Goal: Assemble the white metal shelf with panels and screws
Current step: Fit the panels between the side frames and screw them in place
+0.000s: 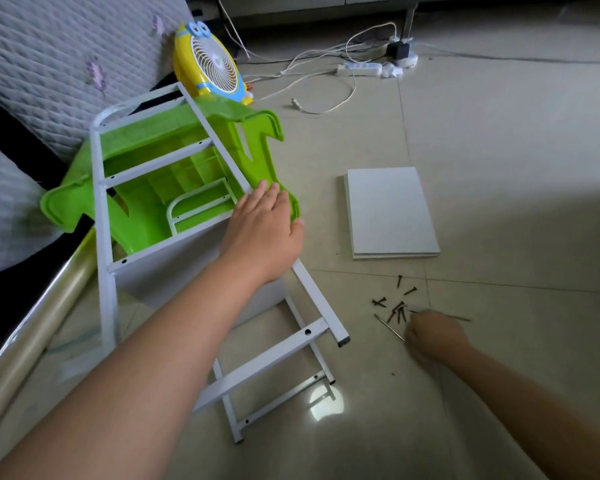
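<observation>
Resting left hand (262,225) flat, fingers straight, on shelf frame (201,244); right hand (433,336) at screws (397,304) | fingers' state blurred

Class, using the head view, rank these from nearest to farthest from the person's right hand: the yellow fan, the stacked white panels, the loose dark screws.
1. Loose dark screws: on the floor right at the right hand.
2. Stacked white panels: on the floor beyond the screws.
3. Yellow fan: far off, upper left, against the quilted bedding.

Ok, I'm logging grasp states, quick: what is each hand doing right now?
Left hand: open, fingers straight, resting on the white shelf frame.
Right hand: blurred, down by the screws; grip cannot be told.
</observation>
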Demonstrator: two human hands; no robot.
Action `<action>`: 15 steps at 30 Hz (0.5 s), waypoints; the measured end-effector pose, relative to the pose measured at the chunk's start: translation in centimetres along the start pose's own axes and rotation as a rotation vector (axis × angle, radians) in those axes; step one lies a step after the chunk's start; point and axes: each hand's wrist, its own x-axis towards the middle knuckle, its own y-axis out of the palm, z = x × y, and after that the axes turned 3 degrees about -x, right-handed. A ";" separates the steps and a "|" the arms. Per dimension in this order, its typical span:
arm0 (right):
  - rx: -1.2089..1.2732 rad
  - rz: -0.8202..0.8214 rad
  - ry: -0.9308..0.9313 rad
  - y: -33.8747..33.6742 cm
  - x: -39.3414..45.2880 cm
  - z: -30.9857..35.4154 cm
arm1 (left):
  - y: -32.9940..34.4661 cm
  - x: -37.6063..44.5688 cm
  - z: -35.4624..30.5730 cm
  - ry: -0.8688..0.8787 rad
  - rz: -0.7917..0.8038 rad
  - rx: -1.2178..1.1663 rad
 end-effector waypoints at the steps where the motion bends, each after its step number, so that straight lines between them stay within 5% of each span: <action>1: 0.003 -0.011 0.008 -0.3 0.2 -0.4 | 0.0 0.0 0.0 0.004 -0.001 0.000; 6: -0.010 -0.021 -0.019 -1.1 1.4 -1.4 | 0.0 -0.1 -0.1 0.005 0.000 -0.005; 15: -0.209 -0.090 -0.338 -1.5 3.5 1.0 | -0.3 -0.1 -0.3 -0.010 0.016 -0.011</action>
